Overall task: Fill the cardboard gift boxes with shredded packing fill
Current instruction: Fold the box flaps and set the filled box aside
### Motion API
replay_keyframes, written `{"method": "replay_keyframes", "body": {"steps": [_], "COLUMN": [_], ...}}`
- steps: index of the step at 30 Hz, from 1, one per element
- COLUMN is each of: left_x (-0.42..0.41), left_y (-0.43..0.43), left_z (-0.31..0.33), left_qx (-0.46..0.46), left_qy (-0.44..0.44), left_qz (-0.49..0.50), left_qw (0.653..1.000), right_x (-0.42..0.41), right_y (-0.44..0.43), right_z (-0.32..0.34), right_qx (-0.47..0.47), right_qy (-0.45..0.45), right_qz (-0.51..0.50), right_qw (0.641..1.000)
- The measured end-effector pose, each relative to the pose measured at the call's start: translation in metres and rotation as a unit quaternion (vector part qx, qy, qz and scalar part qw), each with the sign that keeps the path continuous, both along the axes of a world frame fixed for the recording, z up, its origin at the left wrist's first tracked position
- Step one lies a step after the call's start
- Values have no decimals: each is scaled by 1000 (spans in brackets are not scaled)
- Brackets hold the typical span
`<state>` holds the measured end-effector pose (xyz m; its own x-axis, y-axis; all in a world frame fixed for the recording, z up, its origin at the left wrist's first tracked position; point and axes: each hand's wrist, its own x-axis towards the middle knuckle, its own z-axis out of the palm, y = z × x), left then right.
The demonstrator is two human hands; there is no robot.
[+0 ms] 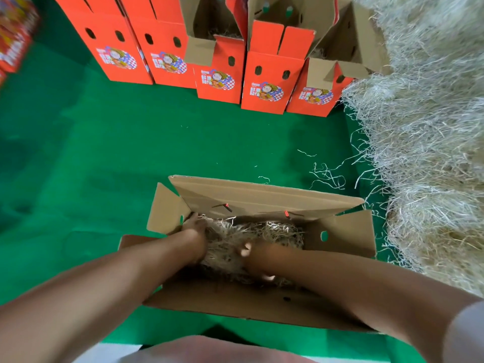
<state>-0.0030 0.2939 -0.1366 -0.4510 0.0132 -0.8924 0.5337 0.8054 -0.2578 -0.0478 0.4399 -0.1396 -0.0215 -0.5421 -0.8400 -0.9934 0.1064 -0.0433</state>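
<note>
An open cardboard gift box [262, 197] stands on the green floor right in front of me, its flaps spread out. Pale shredded fill [272, 233] lies inside it. My left hand [195, 227] is down in the box's left end, pressing on the fill. My right hand [258, 259] is in the middle of the box, its fingers curled into the shreds; part of it is blurred and buried. A large heap of shredded fill [429, 142] rises along the right side.
A row of red printed gift boxes [217, 79] stands at the far side of the green floor [117, 153], some with flaps open. More red boxes [15, 35] are stacked at the far left. Loose shreds [327, 174] lie scattered beside the heap.
</note>
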Motion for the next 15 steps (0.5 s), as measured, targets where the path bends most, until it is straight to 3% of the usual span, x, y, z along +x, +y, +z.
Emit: {"method": "replay_keyframes", "body": {"steps": [5,10,12,15], "left_x": [-6,-6,-4,3], "left_y": [7,18,20,20], "left_z": [13,25,23,10], "left_qx": [-21,64,116,113], "left_qy": [-66,31,59,-56], "left_qz": [-25,-87,-99,-18], "left_qw": [997,994,987,992], "right_x": [4,-3,-11,-24], "right_y": [17,9,7,10], "right_z": [11,16,11,1], "right_qx": [-10,-169,-123,-29], "right_qy": [-27,-13,-1,-13], "right_qz": [23,-105,-120,-116], "right_qw": [999,980,985,993]}}
